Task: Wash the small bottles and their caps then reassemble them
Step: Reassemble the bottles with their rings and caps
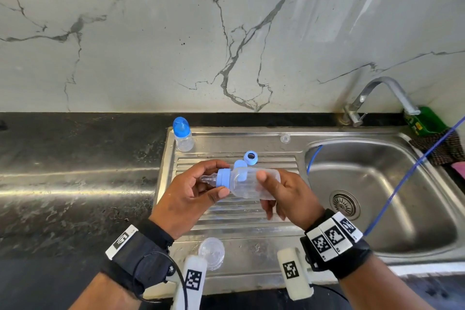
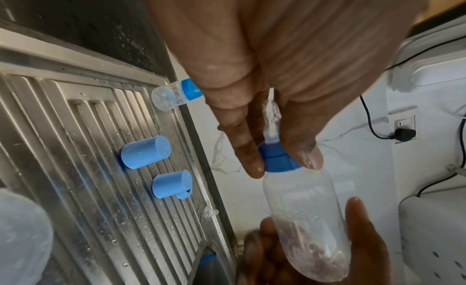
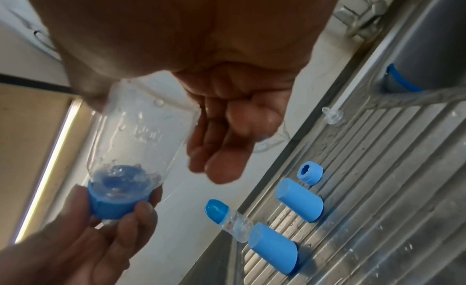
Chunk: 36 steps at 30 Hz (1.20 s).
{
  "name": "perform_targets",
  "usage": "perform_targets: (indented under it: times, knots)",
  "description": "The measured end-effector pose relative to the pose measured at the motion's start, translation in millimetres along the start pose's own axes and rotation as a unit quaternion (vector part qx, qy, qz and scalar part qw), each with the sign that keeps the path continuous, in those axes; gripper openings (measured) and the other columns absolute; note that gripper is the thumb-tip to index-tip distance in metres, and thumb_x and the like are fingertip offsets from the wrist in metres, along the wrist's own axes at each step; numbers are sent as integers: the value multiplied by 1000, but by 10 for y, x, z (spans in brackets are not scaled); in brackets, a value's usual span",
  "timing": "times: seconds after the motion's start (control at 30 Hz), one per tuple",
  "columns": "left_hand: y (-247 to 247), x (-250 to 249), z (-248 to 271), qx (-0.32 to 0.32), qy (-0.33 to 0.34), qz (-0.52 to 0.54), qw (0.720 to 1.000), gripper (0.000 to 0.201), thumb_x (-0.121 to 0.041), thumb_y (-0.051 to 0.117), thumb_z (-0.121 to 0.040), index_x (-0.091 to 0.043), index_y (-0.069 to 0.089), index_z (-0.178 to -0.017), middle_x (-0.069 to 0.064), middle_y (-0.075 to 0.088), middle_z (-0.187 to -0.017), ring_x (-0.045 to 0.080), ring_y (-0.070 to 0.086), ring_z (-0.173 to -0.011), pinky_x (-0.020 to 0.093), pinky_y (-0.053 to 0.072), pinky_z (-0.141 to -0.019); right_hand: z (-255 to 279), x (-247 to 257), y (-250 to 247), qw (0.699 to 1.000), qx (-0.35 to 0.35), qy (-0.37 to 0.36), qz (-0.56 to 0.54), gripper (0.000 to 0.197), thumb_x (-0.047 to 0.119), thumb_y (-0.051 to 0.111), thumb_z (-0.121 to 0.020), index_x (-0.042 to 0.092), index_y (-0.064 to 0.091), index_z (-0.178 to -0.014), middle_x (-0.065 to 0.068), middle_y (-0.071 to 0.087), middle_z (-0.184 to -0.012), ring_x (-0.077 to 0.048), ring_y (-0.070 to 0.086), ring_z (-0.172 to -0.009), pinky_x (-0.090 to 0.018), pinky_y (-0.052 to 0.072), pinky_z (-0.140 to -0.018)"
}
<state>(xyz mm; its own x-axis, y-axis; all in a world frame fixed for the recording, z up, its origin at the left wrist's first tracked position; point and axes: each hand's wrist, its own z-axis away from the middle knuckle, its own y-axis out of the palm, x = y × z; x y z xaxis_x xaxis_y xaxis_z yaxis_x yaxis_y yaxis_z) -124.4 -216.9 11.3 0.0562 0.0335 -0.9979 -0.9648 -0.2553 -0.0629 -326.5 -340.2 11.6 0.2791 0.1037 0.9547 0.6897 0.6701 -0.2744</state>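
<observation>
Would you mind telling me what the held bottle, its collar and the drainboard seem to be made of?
Bottle: clear plastic, probably; the hand shows through it.
Collar: matte blue plastic, opaque.
Drainboard: apparently stainless steel, ribbed, with a shiny, wet surface.

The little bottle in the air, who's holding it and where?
Both hands: the left hand pinches the blue collar, the right hand holds the clear bottle by its body.

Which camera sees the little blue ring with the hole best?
The right wrist view: the blue collar ring is large, unobstructed, its hole facing us. The head view shows it small, above the hands. The left wrist view shows it side-on, hole hidden.
</observation>
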Motion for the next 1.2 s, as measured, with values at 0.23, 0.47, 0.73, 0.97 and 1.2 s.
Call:
perform_targets:
  times: [0.23, 0.47, 0.73, 0.97, 1.2]
  knots:
    - [1, 57, -32, -44, -29, 56, 997, 43, -22, 74, -82, -13, 65, -123, 8, 76, -108, 32, 75, -91, 39, 61, -84, 41, -117, 83, 995, -3, -94, -39, 66, 39, 82, -77, 41, 46, -133, -4, 51, -129, -25, 64, -95, -42, 60, -63]
    - [12, 70, 2, -21, -15, -4, 1000, 43, -26, 78, -80, -21, 67, -122, -1, 75, -107, 23, 75, -89, 33, 60, -84, 16, -59, -2, 997, 24, 58, -51, 78, 86, 55, -72, 22, 65, -115, -12, 72, -86, -36, 66, -56, -30, 43, -41]
    - [20, 43, -31, -33, -18, -1, 999, 39, -25, 74, -81, -16, 69, -119, 4, 78, -94, 24, 75, -78, 29, 60, -74, 87, -116, -51, 998, 13, -18, -51, 52, 40, 84, -75, 34, 61, -121, -1, 71, -94, -23, 66, -64, -34, 53, -50]
    - [32, 47, 1, -18, 35, -60, 997, 35, -36, 76, -87, -24, 71, -120, -1, 75, -87, 17, 70, -72, 26, 58, -73, 74, -148, -4, 991, 13, 11, -133, 57, 52, 71, -77, 7, 63, -112, -9, 54, -60, -22, 42, -40, -25, 35, -43]
    - [68, 77, -106, -57, -21, 61, 996, 61, -38, 89, -71, -18, 65, -123, 9, 75, -89, 23, 71, -74, 33, 60, -72, -13, -206, 21, 981, 7, 40, -188, 55, 58, 67, -77, 16, 69, -111, -7, 57, -66, -23, 47, -48, -28, 36, -45]
